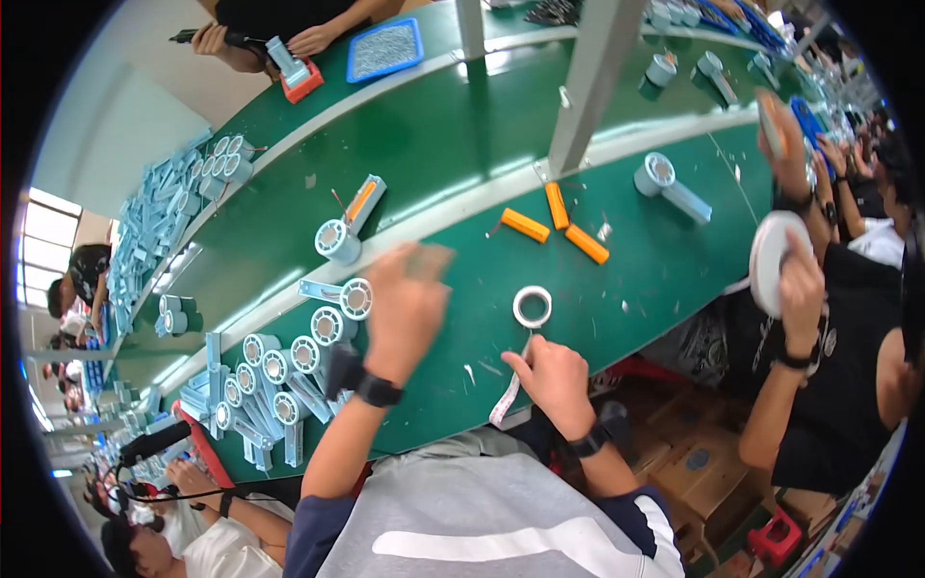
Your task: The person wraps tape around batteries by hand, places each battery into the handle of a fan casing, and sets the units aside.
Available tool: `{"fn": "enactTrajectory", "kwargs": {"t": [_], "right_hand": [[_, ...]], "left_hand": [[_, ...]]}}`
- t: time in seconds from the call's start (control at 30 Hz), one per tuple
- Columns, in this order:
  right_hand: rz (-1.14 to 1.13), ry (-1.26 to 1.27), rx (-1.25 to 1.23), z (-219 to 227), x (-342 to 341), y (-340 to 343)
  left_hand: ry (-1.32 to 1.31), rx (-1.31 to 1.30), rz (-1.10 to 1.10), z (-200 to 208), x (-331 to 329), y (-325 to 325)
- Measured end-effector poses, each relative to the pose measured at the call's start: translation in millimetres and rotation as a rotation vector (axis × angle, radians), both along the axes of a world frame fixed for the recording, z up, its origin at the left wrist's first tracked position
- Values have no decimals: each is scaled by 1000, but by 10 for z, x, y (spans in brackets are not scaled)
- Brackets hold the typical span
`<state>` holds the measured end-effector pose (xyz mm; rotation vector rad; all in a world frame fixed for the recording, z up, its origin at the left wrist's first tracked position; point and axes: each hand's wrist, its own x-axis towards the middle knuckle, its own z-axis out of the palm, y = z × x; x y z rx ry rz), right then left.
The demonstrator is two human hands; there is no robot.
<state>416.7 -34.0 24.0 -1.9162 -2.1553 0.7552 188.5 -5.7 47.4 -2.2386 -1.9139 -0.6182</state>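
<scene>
My left hand (409, 308) is raised over the green bench, beside a cluster of light-blue handheld fan housings (328, 326). Motion smears its fingers, so their grip is unclear. My right hand (557, 380) is closed, its thumb and forefinger at a narrow white strip of tape (505, 399) with reddish marks. The strip runs from near a white tape roll (518, 318) down past the thumb toward the bench edge. Beyond the roll lie orange wired battery cells (525, 225). A housing with an orange cell in its handle (362, 204) lies ahead of my left hand.
A light-blue fan housing (659, 175) lies at the right of the bench. A metal post (590, 91) rises from the rail dividing bench and conveyor. At right, a co-worker's hand holds a white disc (768, 262). More housings (159, 217) are piled far left.
</scene>
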Motion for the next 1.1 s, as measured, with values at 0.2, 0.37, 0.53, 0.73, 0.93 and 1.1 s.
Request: {"fn": "enactTrajectory", "kwargs": {"t": [0.2, 0.37, 0.53, 0.73, 0.93, 1.1], "right_hand": [[194, 63, 169, -45, 150, -223], [714, 497, -161, 313, 364, -378], [362, 300, 393, 285, 189, 945], [663, -148, 420, -94, -335, 1894], [697, 137, -228, 335, -547, 1384], [572, 496, -360, 710, -594, 585]], "left_hand": [[152, -359, -492, -189, 579, 124], [185, -308, -516, -440, 363, 37], [-243, -423, -250, -443, -57, -372], [-722, -439, -115, -273, -118, -691], [-637, -239, -230, -262, -391, -885], [-418, -140, -381, -190, -408, -875]]}}
